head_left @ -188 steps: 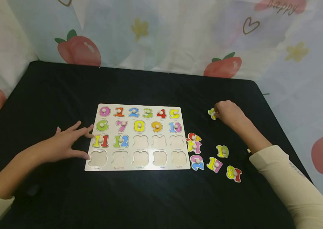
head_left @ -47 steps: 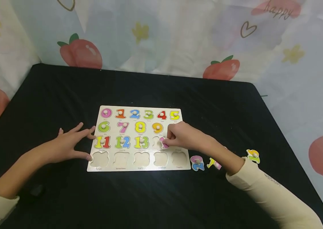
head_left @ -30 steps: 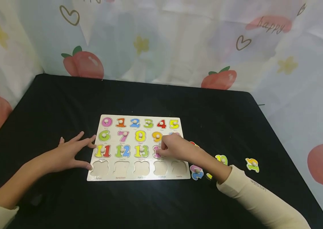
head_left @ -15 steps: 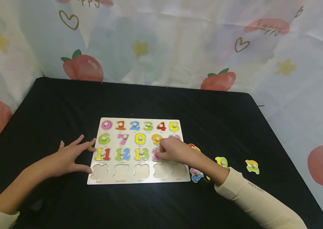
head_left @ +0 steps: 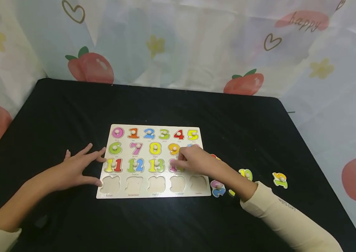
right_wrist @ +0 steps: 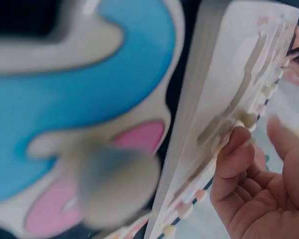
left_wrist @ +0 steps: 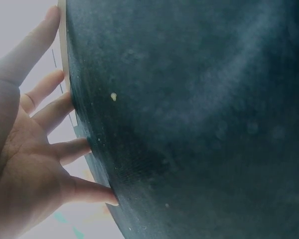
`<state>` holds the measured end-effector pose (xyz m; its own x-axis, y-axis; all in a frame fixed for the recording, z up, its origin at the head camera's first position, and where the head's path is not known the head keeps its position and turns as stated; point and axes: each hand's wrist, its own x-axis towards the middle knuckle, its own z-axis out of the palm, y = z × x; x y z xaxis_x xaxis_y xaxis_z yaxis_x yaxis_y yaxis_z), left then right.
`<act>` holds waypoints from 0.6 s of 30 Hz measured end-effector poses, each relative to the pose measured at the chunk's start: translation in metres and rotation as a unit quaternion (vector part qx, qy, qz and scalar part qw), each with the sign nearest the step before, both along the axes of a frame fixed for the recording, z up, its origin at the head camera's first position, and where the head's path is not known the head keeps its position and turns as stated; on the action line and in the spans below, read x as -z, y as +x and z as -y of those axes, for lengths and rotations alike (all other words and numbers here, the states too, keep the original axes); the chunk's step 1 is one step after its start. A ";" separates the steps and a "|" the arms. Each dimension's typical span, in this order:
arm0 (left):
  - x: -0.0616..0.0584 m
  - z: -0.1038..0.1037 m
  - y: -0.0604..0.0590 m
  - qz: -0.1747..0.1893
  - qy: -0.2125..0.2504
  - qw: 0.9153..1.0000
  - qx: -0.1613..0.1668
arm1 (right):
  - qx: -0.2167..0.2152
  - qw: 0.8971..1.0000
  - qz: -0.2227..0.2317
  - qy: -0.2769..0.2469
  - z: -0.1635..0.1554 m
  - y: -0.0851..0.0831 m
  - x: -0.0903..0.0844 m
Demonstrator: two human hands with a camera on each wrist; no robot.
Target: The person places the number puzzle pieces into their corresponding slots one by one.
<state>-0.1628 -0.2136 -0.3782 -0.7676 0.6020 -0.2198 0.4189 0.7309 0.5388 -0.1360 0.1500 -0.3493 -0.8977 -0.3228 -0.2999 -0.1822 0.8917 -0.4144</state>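
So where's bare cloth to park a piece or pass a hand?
Bare black cloth lies behind the puzzle board, and in front of it between the two forearms. It is crowded right of the board: loose number pieces lie round the right hand. The left hand rests at the board's left edge.

bare black table (head_left: 171, 105) lies open behind the puzzle board (head_left: 154, 194); loose number pieces (head_left: 280, 179) crowd its right side.
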 end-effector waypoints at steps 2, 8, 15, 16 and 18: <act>0.000 0.000 0.000 -0.001 -0.002 1.000 0.000 | 0.003 1.000 -0.018 0.002 -0.006 -0.002 -0.004; 0.001 -0.001 -0.001 -0.001 -0.007 1.000 0.002 | 0.031 0.997 -0.065 0.030 -0.037 -0.002 -0.023; 0.000 0.000 -0.001 -0.006 -0.011 1.000 0.004 | -0.011 0.997 -0.049 0.060 -0.079 0.006 -0.030; 0.000 -0.001 -0.001 -0.007 -0.011 1.000 0.005 | -0.019 0.997 -0.043 0.060 -0.083 0.007 -0.028; 0.000 -0.001 -0.001 -0.007 -0.011 1.000 0.007 | -0.039 0.997 -0.035 0.058 -0.089 0.010 -0.025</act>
<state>-0.1640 -0.2128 -0.3786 -0.7621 0.6084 -0.2214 0.4373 0.7359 0.5169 -0.1264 0.2393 -0.3242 -0.8913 -0.3589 -0.2770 -0.2775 0.9151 -0.2927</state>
